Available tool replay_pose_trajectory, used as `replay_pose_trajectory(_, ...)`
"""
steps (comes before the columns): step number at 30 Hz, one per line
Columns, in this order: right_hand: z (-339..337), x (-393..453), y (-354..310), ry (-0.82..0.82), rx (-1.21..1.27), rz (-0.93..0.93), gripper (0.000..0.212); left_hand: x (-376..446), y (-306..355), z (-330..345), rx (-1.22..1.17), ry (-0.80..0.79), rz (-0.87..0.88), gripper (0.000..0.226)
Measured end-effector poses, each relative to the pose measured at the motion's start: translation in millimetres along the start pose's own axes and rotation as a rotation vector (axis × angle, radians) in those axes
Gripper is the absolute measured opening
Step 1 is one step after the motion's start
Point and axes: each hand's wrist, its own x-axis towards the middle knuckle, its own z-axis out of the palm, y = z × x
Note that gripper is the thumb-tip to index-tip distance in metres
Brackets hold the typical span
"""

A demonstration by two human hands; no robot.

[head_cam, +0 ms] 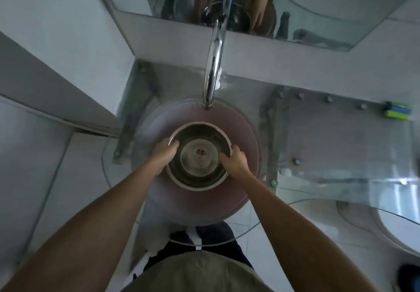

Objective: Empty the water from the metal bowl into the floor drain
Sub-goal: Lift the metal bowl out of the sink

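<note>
Between the two hands sits the metal bowl [198,156], upright inside the round glass basin [246,132]. Left hand [164,153] curls over the near-left rim — fingertips hooked inside. Right hand [234,158] grips the opposite rim, fingers close together and dipping inside. Beyond the fingertips the chrome tap [213,64] ends above the basin — well off to the right lies a green-and-blue sponge [398,111].

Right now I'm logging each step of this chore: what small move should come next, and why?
Probably lift the metal bowl straight up and level. The left hand and right hand each grip its rim on opposite sides while it sits in the glass basin beneath the faucet. No floor drain is in view, so it must be carried out first.
</note>
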Motion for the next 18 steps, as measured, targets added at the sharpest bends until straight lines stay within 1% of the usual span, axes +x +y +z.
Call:
replay_pose_trajectory(3, -1.0, 5.4, -4.0, 0.011, -0.010, 0.064, 0.067, 1.7, 0.8, 1.4, -0.064, 0.005, -0.066, 0.041)
replay_pose_trajectory(5, -1.3, 7.6, -6.2, -0.005, -0.022, 0.102, 0.062, 0.5, 0.5, 1.9, -0.125, -0.017, -0.114, 0.038)
replay_pose_trajectory(9, -2.7, 6.0, -14.1, 0.015, 0.025, 0.127, 0.056, 0.2, -4.7, -0.2, -0.241, -0.056, -0.199, 0.047)
replay_pose_trajectory(11, -3.4, 3.3, -14.7, 0.017, 0.029, 0.124, 0.055, -1.0, -9.3, -0.4, -0.264, -0.055, -0.198, 0.042)
replay_pose_trajectory(13, -4.9, -1.8, -12.5, 0.026, 0.030, 0.117, 0.054, -5.5, -13.6, -1.0, -0.289, -0.045, -0.176, 0.028)
replay_pose_trajectory(15, -8.6, -8.9, -10.1, 0.045, 0.040, 0.108, 0.049, -10.3, -15.2, -3.5, -0.301, -0.029, -0.140, 0.012)
replay_pose_trajectory(16, -10.6, -12.3, -8.3, 0.056, 0.043, 0.100, 0.046, -12.9, -15.1, -5.4, -0.295, -0.017, -0.121, 0.008)
replay_pose_trajectory(18, -14.7, -25.5, -4.8, 0.081, 0.051, 0.086, 0.043, -21.8, -13.5, -8.7, -0.278, -0.007, -0.065, 0.013)
